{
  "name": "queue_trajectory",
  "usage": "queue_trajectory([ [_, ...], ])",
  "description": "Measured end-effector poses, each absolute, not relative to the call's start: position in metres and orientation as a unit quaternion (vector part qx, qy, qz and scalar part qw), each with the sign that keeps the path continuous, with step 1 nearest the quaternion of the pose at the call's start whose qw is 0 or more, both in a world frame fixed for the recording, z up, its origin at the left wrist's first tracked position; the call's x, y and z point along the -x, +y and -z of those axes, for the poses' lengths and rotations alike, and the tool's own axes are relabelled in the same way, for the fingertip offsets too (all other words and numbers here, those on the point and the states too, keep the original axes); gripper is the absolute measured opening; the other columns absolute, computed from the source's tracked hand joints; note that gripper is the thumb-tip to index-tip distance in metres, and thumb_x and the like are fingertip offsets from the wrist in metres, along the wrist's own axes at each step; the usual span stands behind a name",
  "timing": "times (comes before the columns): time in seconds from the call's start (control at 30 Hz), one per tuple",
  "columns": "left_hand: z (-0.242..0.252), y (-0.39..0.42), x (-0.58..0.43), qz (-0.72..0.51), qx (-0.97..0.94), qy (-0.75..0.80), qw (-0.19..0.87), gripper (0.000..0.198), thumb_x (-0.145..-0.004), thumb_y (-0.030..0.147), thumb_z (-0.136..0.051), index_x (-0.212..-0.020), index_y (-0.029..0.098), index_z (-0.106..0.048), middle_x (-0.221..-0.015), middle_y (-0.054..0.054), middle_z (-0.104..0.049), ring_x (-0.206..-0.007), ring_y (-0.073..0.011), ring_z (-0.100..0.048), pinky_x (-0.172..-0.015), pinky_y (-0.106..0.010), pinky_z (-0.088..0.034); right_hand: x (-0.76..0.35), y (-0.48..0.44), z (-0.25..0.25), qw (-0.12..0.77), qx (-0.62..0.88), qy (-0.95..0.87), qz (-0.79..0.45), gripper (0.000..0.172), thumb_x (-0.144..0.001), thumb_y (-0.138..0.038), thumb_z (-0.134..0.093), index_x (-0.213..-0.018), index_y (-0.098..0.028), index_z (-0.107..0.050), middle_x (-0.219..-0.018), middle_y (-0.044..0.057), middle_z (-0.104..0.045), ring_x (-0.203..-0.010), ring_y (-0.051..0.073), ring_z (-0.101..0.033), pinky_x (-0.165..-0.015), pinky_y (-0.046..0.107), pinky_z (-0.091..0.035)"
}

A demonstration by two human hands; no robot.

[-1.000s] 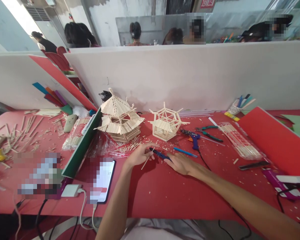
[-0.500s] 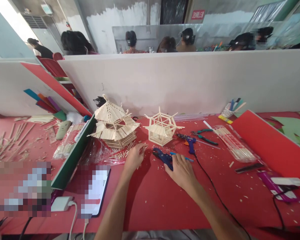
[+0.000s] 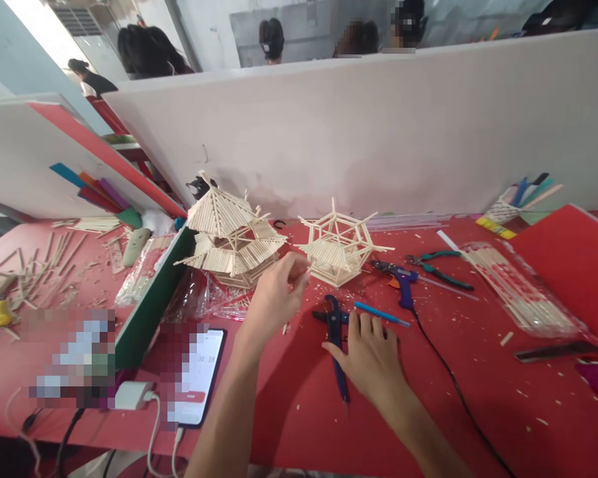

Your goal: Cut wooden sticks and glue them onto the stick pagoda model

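The half-roofed stick pavilion (image 3: 327, 252) sits just far-right of the left hand (image 3: 278, 295), the nearer one, fingertips bunched so can't tell if they're pinching anything, while the right hand (image 3: 371, 348) lies loosely spread over the blue pliers (image 3: 335, 328), one long handle pointing near.

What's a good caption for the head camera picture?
Right hand at a blue hand tool, left hand near two stick models.

The left hand (image 3: 278, 294) is near a stick pavilion (image 3: 327, 252), the right hand (image 3: 371, 350) over blue cutters (image 3: 335, 330).
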State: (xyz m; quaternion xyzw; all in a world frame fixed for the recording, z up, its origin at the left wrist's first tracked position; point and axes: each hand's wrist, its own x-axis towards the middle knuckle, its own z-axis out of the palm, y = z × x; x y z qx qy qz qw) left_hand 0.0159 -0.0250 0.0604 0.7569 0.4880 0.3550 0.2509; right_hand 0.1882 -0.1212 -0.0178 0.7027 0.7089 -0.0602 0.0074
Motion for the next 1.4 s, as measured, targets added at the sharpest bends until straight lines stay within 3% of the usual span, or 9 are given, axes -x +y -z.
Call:
queue_trajectory([
  [0.1,-0.081,-0.013,-0.028,-0.341,-0.780,0.465,0.241,0.007,-0.091,0.017,-0.056,-0.094,0.019,-0.062,-0.087,-0.002,-0.070,-0.077,-0.0125,-0.065,-0.070,-0.024,-0.050,-0.198,-0.120,-0.004,-0.016,-0.666,0.741,0.086,0.054,-0.089,-0.052,-0.060,-0.127,-0.014,-0.059,-0.117,0.025,-0.066,-0.105,0.040,-0.061,-0.084,0.049,-0.048],
  [0.23,-0.095,0.001,-0.040,-0.352,-0.806,0.431,0.201,0.009,-0.091,0.017,-0.057,-0.093,0.018,-0.066,-0.087,-0.001,-0.070,-0.073,-0.0110,-0.062,-0.069,-0.024,-0.049,-0.220,-0.105,-0.062,-0.172,-0.604,0.758,0.180,0.026,-0.096,-0.042,-0.051,-0.108,-0.026,-0.067,-0.089,0.007,-0.075,-0.076,0.023,-0.070,-0.066,0.032,-0.051],
  [0.33,-0.093,0.010,-0.043,-0.371,-0.807,0.419,0.190,0.009,-0.092,0.017,-0.058,-0.093,0.018,-0.067,-0.088,-0.001,-0.071,-0.077,-0.0117,-0.063,-0.074,-0.026,-0.049,-0.233,-0.079,-0.102,-0.290,-0.606,0.727,0.137,0.021,-0.097,-0.036,-0.051,-0.100,-0.026,-0.070,-0.093,0.004,-0.076,-0.077,0.020,-0.070,-0.064,0.029,-0.050],
  [0.47,-0.083,0.020,-0.038,-0.390,-0.810,0.410,0.156,0.015,-0.094,0.016,-0.054,-0.098,0.019,-0.069,-0.094,-0.003,-0.073,-0.084,-0.0136,-0.065,-0.078,-0.028,-0.050,-0.235,-0.036,-0.117,-0.356,-0.597,0.711,0.108,0.023,-0.096,-0.033,-0.052,-0.102,-0.022,-0.072,-0.096,0.005,-0.076,-0.079,0.019,-0.069,-0.067,0.029,-0.051],
  [0.57,-0.077,0.023,-0.033,-0.378,-0.821,0.406,0.138,0.023,-0.094,0.010,-0.050,-0.102,0.019,-0.069,-0.097,-0.005,-0.071,-0.085,-0.0140,-0.065,-0.074,-0.027,-0.051,-0.228,-0.010,-0.109,-0.355,-0.588,0.715,0.133,0.023,-0.095,-0.030,-0.053,-0.102,-0.022,-0.073,-0.099,0.005,-0.076,-0.081,0.019,-0.069,-0.070,0.030,-0.052],
  [0.7,-0.071,0.025,-0.031,-0.391,-0.815,0.413,0.106,0.017,-0.095,0.012,-0.052,-0.100,0.019,-0.067,-0.090,-0.003,-0.070,-0.079,-0.0123,-0.063,-0.071,-0.025,-0.051,-0.219,0.011,-0.101,-0.331,-0.579,0.729,0.155,0.020,-0.094,-0.028,-0.055,-0.101,-0.023,-0.073,-0.098,0.003,-0.076,-0.081,0.019,-0.069,-0.071,0.031,-0.051],
  [1.07,-0.056,0.033,-0.023,-0.410,-0.832,0.368,-0.070,0.025,-0.089,0.006,-0.060,-0.110,0.020,-0.062,-0.090,-0.003,-0.073,-0.084,-0.0157,-0.065,-0.078,-0.029,-0.053,-0.222,0.027,-0.093,-0.316,-0.582,0.714,0.225,0.018,-0.093,-0.028,-0.057,-0.099,-0.023,-0.073,-0.094,0.003,-0.077,-0.081,0.019,-0.071,-0.071,0.030,-0.051],
  [1.4,-0.052,0.039,-0.020,-0.369,-0.872,0.322,-0.012,0.025,-0.089,0.005,-0.060,-0.109,0.021,-0.062,-0.083,-0.001,-0.071,-0.079,-0.0143,-0.061,-0.075,-0.030,-0.049,-0.224,0.032,-0.089,-0.295,-0.577,0.724,0.238,0.018,-0.093,-0.027,-0.057,-0.099,-0.024,-0.074,-0.097,0.001,-0.078,-0.081,0.018,-0.071,-0.070,0.028,-0.049],
])
